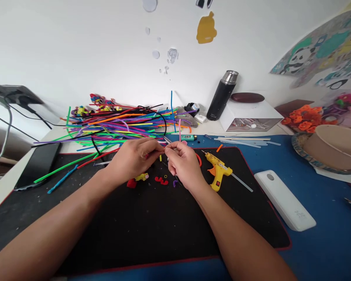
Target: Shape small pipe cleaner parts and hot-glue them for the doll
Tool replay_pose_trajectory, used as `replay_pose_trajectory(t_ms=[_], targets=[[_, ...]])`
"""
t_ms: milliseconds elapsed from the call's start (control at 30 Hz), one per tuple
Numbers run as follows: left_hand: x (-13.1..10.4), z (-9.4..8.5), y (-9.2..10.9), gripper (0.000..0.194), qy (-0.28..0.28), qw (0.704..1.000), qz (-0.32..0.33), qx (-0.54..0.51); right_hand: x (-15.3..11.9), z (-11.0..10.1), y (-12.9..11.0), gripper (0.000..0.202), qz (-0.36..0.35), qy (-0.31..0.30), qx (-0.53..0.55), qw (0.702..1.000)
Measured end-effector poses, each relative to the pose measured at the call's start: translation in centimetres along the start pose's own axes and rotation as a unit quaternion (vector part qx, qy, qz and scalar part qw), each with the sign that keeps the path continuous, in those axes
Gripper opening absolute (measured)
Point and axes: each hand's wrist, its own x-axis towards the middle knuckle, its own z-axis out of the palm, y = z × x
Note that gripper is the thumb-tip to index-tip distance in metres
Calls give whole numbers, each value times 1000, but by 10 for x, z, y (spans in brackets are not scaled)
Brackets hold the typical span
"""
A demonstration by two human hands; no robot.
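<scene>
My left hand and my right hand meet above the far part of a black mat, their fingertips pinched together. What sits between the fingers is too small and covered to name; a bit of red or pink shows at the left fingers. Just behind them a pointed metal tip sticks out. Below the hands lie a red and yellow fuzzy piece, a wavy red piece and a small purple curl. A red loop shows beside my right hand, partly hidden.
Right of my hands lies a yellow glue gun with a glue stick in its back. Colourful pipe cleaners pile up behind. A black phone, white power bank, lighter, black flask and basket surround the mat.
</scene>
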Motion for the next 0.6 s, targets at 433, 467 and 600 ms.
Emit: replay_pose_trajectory(t_ms=[433,467,600], targets=[[2,-1,0,20,19,987,-130,-95,-1,1,-7,29,-2,5,58,998],[2,-1,0,20,19,986,-132,-100,-1,1,-7,29,-1,6,62,998],[2,0,0,19,26,985,-133,-109,0,2,-5,31,5,13,67,998]])
